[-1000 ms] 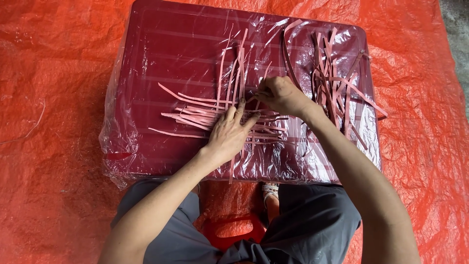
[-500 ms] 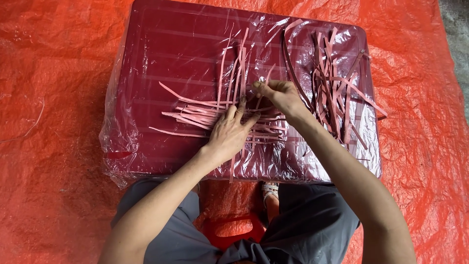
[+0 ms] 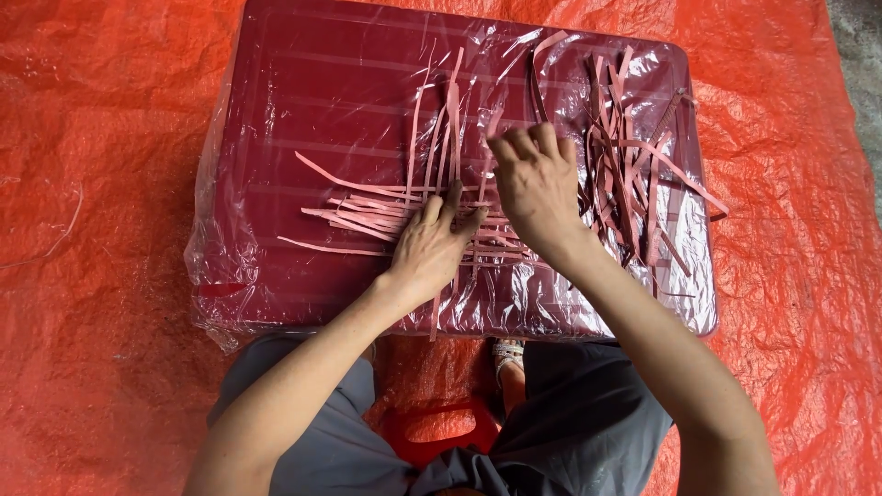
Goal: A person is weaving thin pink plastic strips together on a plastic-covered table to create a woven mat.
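A dark red board (image 3: 322, 101) wrapped in clear plastic film lies on an orange tarp. Thin pink strips (image 3: 367, 207) are interlaced at its middle, some running sideways, some lengthwise. My left hand (image 3: 432, 248) lies flat on the woven strips, fingers spread, pressing them down. My right hand (image 3: 535, 184) is just to its right, fingers curled down over the strips; whether it pinches one I cannot tell. A loose heap of pink strips (image 3: 634, 174) lies at the board's right side.
The orange tarp (image 3: 101, 230) covers the ground all around the board. A red stool (image 3: 441, 432) with a handle slot shows between my knees. A strip of grey ground (image 3: 859, 64) shows at the top right corner.
My right hand has shifted slightly right and turned so its back faces up with fingers curled down. My left hand stays flat on the woven strips.
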